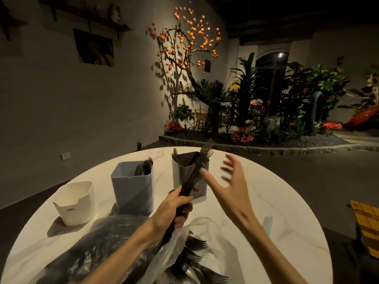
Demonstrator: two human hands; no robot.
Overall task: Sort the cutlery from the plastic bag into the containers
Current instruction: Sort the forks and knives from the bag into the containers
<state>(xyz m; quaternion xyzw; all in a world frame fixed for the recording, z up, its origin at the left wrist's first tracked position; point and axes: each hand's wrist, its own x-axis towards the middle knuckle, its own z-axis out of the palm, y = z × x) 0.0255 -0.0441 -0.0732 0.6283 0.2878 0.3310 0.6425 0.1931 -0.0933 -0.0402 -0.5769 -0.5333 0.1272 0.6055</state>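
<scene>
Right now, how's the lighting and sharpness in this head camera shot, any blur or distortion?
Head view: dim room, a warm spotlight on the white table; the right hand is motion-blurred at its fingers; the left hand gripping the forks looks sharper; wide-angle bending curves the table rim; the containers cast hard shadows.

A round white marble-look table (266, 201) fills the lower frame, carrying three containers across its centre-left: white (74, 203), blue-grey (133, 188), grey (185, 175). A plastic bag (114, 238) of dark cutlery (196, 261) lies at bottom centre.
</scene>
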